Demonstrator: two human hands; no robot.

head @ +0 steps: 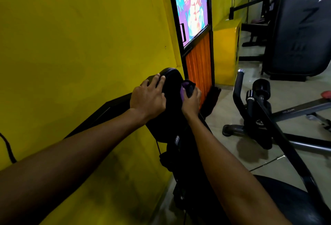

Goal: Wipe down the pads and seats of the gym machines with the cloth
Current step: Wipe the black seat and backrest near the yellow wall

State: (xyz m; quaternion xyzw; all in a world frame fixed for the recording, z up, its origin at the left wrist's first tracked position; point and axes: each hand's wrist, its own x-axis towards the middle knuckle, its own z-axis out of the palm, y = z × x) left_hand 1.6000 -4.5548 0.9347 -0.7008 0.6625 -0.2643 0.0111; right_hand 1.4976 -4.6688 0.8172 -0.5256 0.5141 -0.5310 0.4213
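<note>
The fingers (159, 80) of the left hand (147, 97) lay spread and nearly straight over the left edge of a round black pad (170, 77), pressing on it and gripping nothing. The fingers (194, 91) of the right hand (191, 102) were curled round a bunched cloth (187, 88), dark with a purple patch, and held it against the right side of the same pad. The pad stood at the far end of a black machine (180, 153), close beside the yellow wall (80, 37) on the left. How much of the cloth touched the pad was hard to tell, since both were dark and ran together. Just beyond the hands, a door (198, 60) with an orange lower panel and a bright picture above stood next to the wall. To the right, on the pale tiled floor (223, 110), stood a second machine with a curved black handle (239, 88). A dark round seat (286, 198) showed in the near right corner.
</note>
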